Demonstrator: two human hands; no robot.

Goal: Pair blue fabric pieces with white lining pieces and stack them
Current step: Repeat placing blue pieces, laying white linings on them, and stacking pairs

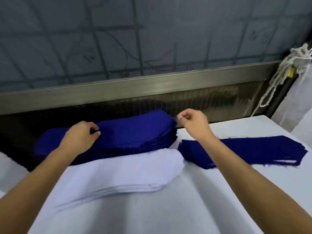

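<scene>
Left hand: it is laid on the left part of the tall blue fabric stack. Its fingers are curled, and the top blue layer is pinched between thumb and fingertips.
Right hand: it is held raised just beside the far right corner of the same stack. The fingers are curled and the thumb is pressed to the forefinger. The view is blurred here, so it cannot be told whether any cloth is caught between them.
Forearms: both are stretched forward over the table, the left across the white lining stack and the right across the low blue pile.
Blue fabric stack: many layers are piled at the table's far edge, with frayed edges stepped at the right end.
White lining stack: it is laid just in front of the blue stack, touching it, with its layers fanned toward the near side.
Low blue pile: it is spread flat to the right of both stacks, near the lining stack's right end. Slivers of white are seen at its right end.
Table: it is covered in white, and all three piles are carried on it.
Behind the table: a dark mesh panel is seen under a metal rail, with a grey patterned sheet above.
Far right: a bundle of white cord is hung at the rail's end.
</scene>
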